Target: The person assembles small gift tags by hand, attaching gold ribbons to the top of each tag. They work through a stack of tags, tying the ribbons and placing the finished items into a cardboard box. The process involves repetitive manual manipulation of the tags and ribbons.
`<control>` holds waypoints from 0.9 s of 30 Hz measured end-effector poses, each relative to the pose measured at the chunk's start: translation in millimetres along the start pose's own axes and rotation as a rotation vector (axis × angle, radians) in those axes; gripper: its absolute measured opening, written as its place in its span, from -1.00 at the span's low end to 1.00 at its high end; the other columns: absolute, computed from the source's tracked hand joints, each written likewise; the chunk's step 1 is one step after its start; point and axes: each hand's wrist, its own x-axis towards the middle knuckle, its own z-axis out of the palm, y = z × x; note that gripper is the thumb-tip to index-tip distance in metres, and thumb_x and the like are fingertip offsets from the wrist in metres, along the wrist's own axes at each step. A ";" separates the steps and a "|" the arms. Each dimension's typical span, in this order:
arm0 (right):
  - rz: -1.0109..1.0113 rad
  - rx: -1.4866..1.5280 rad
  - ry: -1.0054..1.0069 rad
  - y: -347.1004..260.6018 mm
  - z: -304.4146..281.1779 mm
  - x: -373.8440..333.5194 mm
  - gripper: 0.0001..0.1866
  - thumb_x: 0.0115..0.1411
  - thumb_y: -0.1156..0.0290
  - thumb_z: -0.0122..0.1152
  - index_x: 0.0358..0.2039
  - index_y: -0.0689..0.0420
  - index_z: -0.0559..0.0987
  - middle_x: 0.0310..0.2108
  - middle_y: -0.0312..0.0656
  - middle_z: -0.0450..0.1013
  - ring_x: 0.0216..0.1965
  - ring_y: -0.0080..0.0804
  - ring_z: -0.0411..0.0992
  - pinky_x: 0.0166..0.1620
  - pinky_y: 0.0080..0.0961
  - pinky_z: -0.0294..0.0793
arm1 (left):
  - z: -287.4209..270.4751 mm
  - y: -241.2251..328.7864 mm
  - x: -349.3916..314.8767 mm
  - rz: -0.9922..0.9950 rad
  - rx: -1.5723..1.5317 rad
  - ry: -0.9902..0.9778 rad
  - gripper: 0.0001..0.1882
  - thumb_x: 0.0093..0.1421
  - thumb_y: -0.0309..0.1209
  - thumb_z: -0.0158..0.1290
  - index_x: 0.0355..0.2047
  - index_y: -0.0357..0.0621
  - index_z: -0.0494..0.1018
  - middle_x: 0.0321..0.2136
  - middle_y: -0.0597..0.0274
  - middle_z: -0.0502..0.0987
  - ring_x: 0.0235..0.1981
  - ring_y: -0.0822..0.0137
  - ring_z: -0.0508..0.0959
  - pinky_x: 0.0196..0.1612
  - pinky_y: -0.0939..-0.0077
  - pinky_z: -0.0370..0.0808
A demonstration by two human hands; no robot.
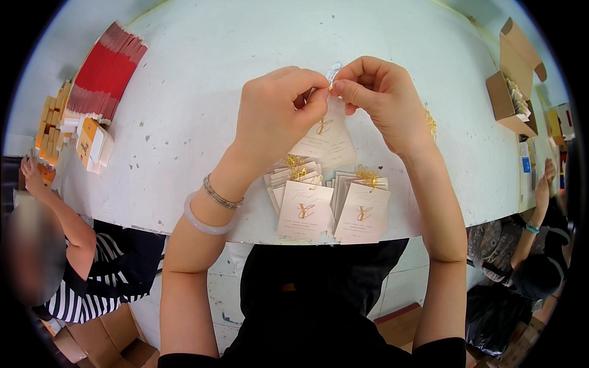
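My left hand [282,107] and my right hand [380,98] meet over the table, thumbs and forefingers pinched together. A tiny gold-coloured bit shows between the fingertips; what each hand grips is too small to name. A crumpled silver piece [334,71] shows just behind the pinch. Below my fingers are pale cards [328,147] with a gold emblem, slightly blurred; I cannot tell whether they hang or lie. Nearer me lie two fanned stacks of square cream tags, the left stack [305,211] and the right stack [362,211], with gold pins [368,176] at their tops.
More gold pins [431,126] lie beside my right wrist. At far left stand a red stack [105,73] and orange-and-white boxes [93,144]. An open cardboard box [504,104] holding cards sits at far right. A person [73,245] works at left, another [521,251] at right.
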 end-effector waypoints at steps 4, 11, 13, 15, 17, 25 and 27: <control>0.068 0.051 0.008 -1.7 -1.3 -1.3 -0.91 0.07 0.51 0.18 -0.45 0.29 0.53 -0.52 -0.24 0.48 -0.52 -0.60 0.40 -0.45 -0.68 0.35 | 0.9 -1.3 -0.5 0.134 0.130 0.019 -0.96 0.02 -0.55 0.13 -0.47 -0.19 0.55 -0.58 0.27 0.54 -0.64 0.42 0.48 -0.56 0.58 0.41; 0.087 0.052 -0.024 -1.4 -1.1 -1.8 -0.92 0.08 0.52 0.14 -0.46 0.27 0.52 -0.53 -0.25 0.47 -0.54 -0.62 0.39 -0.46 -0.64 0.34 | -0.4 0.3 -1.9 0.002 -0.041 -0.001 -0.96 0.04 -0.53 0.12 -0.48 -0.22 0.56 -0.59 0.29 0.56 -0.62 0.52 0.47 -0.57 0.62 0.37; -0.078 -0.103 0.003 -1.6 1.5 -6.0 -0.96 0.06 0.56 0.17 -0.45 0.25 0.53 -0.55 -0.27 0.46 -0.55 -0.56 0.39 -0.46 -0.59 0.37 | -7.1 -2.5 2.6 -0.230 -0.224 -0.110 -0.91 0.08 -0.51 0.11 -0.45 -0.26 0.58 -0.58 0.31 0.57 -0.59 0.57 0.47 -0.56 0.65 0.37; -0.401 -0.403 0.060 3.1 2.5 -6.0 -0.94 0.02 0.58 0.20 -0.44 0.23 0.53 -0.56 -0.27 0.44 -0.54 -0.49 0.39 -0.46 -0.54 0.40 | -12.7 -4.9 4.8 -0.363 -0.339 -0.182 -0.87 0.13 -0.50 0.09 -0.40 -0.32 0.59 -0.54 0.32 0.58 -0.55 0.62 0.47 -0.53 0.68 0.38; -0.876 -0.854 0.156 12.0 -0.8 -4.0 -0.89 -0.03 0.60 0.23 -0.43 0.20 0.52 -0.54 -0.26 0.43 -0.51 -0.39 0.40 -0.44 -0.47 0.43 | -14.3 -5.0 5.5 -0.396 -0.398 -0.226 -0.82 0.21 -0.50 0.05 -0.32 -0.39 0.58 -0.48 0.31 0.59 -0.51 0.64 0.46 -0.49 0.72 0.40; -0.941 -0.910 0.162 14.0 3.8 -4.0 -0.81 -0.14 0.59 0.25 -0.43 0.18 0.51 -0.50 -0.25 0.40 -0.46 -0.33 0.39 -0.44 -0.44 0.44 | -14.8 -1.5 5.0 -0.393 -0.440 -0.201 -0.83 0.19 -0.50 0.05 -0.35 -0.37 0.59 -0.51 0.33 0.58 -0.52 0.64 0.46 -0.50 0.72 0.39; -0.931 -0.943 0.189 15.1 6.0 -5.8 -0.81 -0.15 0.59 0.25 -0.44 0.18 0.51 -0.50 -0.25 0.40 -0.46 -0.33 0.38 -0.44 -0.44 0.44 | -15.1 -1.1 5.0 -0.384 -0.424 -0.216 -0.83 0.22 -0.51 0.05 -0.33 -0.39 0.58 -0.49 0.33 0.58 -0.51 0.65 0.44 -0.50 0.73 0.38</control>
